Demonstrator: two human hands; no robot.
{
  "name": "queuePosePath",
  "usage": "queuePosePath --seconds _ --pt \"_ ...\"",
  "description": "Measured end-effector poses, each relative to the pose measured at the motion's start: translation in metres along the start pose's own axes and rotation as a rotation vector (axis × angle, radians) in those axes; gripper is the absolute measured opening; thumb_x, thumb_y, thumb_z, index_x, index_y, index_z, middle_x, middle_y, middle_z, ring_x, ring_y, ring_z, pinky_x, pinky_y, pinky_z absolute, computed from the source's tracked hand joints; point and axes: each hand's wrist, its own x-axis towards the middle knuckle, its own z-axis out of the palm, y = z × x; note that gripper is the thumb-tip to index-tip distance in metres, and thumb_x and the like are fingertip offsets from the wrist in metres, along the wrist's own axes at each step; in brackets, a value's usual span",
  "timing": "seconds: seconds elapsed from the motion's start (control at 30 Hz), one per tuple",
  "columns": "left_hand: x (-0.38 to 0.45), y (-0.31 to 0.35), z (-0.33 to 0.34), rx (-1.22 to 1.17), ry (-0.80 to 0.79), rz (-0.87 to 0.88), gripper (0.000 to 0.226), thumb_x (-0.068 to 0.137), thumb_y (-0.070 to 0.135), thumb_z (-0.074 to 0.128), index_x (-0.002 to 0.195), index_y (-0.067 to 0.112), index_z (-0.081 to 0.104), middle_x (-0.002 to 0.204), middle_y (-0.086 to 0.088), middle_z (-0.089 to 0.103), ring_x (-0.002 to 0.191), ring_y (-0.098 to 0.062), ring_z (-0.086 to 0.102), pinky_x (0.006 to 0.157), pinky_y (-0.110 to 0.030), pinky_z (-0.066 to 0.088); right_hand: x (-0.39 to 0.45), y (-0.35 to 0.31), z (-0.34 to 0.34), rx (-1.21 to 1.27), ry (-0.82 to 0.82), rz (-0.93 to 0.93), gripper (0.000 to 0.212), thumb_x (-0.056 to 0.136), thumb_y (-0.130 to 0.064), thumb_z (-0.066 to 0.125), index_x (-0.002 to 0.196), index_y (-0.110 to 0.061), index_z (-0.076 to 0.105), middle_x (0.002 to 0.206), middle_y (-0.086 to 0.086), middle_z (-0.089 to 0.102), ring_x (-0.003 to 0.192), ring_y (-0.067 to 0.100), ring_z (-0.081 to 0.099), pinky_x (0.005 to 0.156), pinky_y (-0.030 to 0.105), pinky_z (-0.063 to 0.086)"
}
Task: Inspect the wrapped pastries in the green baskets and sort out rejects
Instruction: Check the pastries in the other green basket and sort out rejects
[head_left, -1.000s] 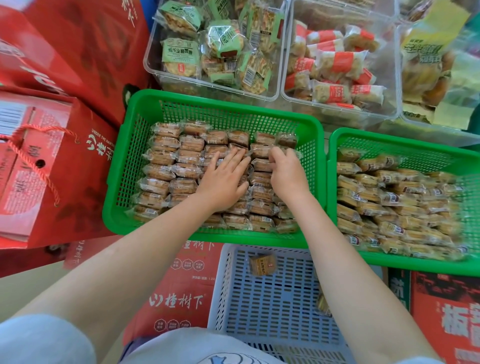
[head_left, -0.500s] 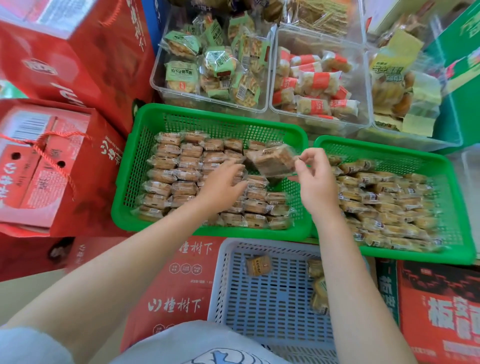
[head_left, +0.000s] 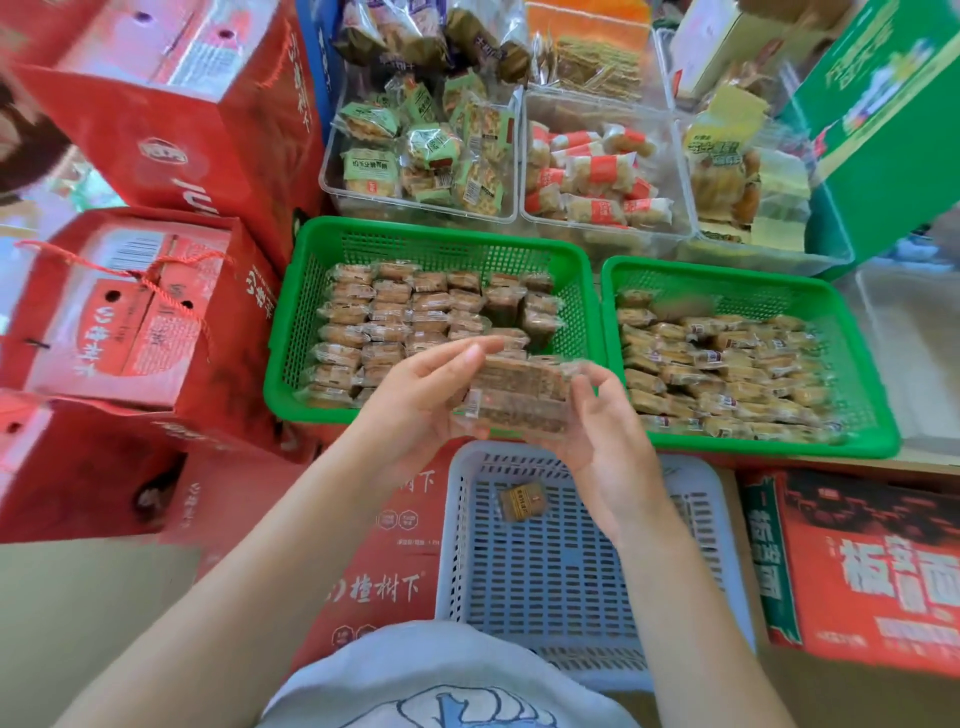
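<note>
I am seeing both hands, left hand (head_left: 415, 395) and right hand (head_left: 602, 431), gripping a light, crinkly, slippery wrapped pastry (head_left: 519, 395) by its ends.

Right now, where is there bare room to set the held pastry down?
The grey basket below both hands is mostly bare floor, with one small packet near its far edge. The left green basket has a gap at its right wall, beside the rows. The right green basket is crowded, with bare mesh only along its far edge.

view: head-worn, single | faces: forward and down | range: close over two green plastic mesh baskets (head_left: 436, 234) | shared: none
</note>
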Motion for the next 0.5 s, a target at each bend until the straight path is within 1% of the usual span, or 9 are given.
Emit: queuePosePath --seconds 0.07,0.13,0.17,0.23,0.27,0.33,0.4,0.43,0.5 --pt "-0.012 0.000 0.000 -0.088 -0.034 -0.030 0.030 0.090 0.027 0.055 0.113 0.014 0.069 0.093 -0.006 0.074 0.070 -0.014 0.069 0.051 -0.022 0.056 -0.008 -0.003 0.003 0.104 -0.078 -0.014 0.027 0.090 -0.026 0.061 0.115 -0.014 0.061 0.111 0.011 0.069 0.101 0.024 0.066 0.089 0.044 0.056" --pt "-0.024 -0.003 -0.003 -0.143 -0.058 -0.031 0.025 0.092 0.023 0.053 0.109 0.010 0.066 0.087 -0.007 0.073 0.062 -0.013 0.068 0.048 -0.021 0.055 -0.016 -0.006 0.006 0.181 -0.129 -0.018 0.020 0.080 -0.023 0.071 0.098 -0.015 0.070 0.101 0.008 0.071 0.094 0.022 0.068 0.080 0.038 0.059" --pt "-0.030 -0.005 -0.005 -0.155 -0.072 -0.021 0.022 0.093 0.022 0.053 0.106 0.009 0.065 0.085 -0.008 0.072 0.060 -0.014 0.067 0.046 -0.021 0.055 -0.020 -0.006 0.007 0.203 -0.145 -0.023 0.016 0.077 -0.020 0.073 0.092 -0.015 0.072 0.097 0.007 0.071 0.091 0.021 0.068 0.079 0.037 0.059" --pt "-0.039 -0.008 -0.006 -0.158 -0.086 0.001 0.018 0.095 0.020 0.052 0.101 0.008 0.064 0.083 -0.009 0.070 0.059 -0.014 0.067 0.045 -0.021 0.054 -0.026 -0.005 0.011 0.228 -0.168 -0.034 0.008 0.077 -0.015 0.071 0.084 -0.015 0.073 0.091 0.005 0.070 0.087 0.020 0.068 0.079 0.037 0.060" --pt "-0.044 -0.009 -0.006 -0.160 -0.088 0.010 0.018 0.095 0.020 0.051 0.098 0.009 0.065 0.083 -0.010 0.069 0.059 -0.015 0.067 0.044 -0.022 0.054 -0.029 -0.004 0.013 0.242 -0.181 -0.038 0.006 0.080 -0.013 0.069 0.084 -0.014 0.073 0.090 0.006 0.070 0.088 0.021 0.068 0.081 0.038 0.059" --pt "-0.052 -0.010 -0.005 -0.172 -0.085 0.023 0.020 0.095 0.019 0.051 0.091 0.012 0.070 0.084 -0.012 0.068 0.060 -0.017 0.066 0.043 -0.023 0.053 -0.033 0.001 0.016 0.264 -0.207 -0.041 0.010 0.087 -0.010 0.063 0.086 -0.015 0.071 0.092 0.006 0.069 0.092 0.025 0.065 0.086 0.044 0.055" --pt "-0.058 -0.010 -0.004 -0.179 -0.067 0.030 0.022 0.094 0.020 0.053 0.087 0.014 0.073 0.083 -0.011 0.070 0.059 -0.017 0.066 0.043 -0.023 0.053 -0.037 0.005 0.021 0.275 -0.216 -0.050 0.010 0.088 -0.012 0.061 0.086 -0.016 0.070 0.093 0.006 0.068 0.094 0.026 0.064 0.088 0.046 0.053" --pt "-0.060 -0.009 -0.003 -0.179 -0.045 0.029 0.021 0.093 0.022 0.054 0.088 0.014 0.073 0.084 -0.010 0.070 0.060 -0.016 0.067 0.042 -0.022 0.052 -0.039 0.006 0.024 0.279 -0.205 -0.058 0.011 0.088 -0.013 0.061 0.085 -0.017 0.071 0.092 0.006 0.069 0.092 0.025 0.064 0.086 0.044 0.054" --pt "-0.062 -0.010 -0.001 -0.177 -0.004 0.023 0.021 0.091 0.025 0.056 0.097 0.012 0.071 0.089 -0.008 0.071 0.063 -0.015 0.068 0.044 -0.022 0.053 -0.043 0.008 0.028 0.288 -0.156 -0.066 0.015 0.086 -0.012 0.060 0.082 -0.017 0.073 0.089 0.004 0.071 0.087 0.022 0.068 0.078 0.039 0.059"
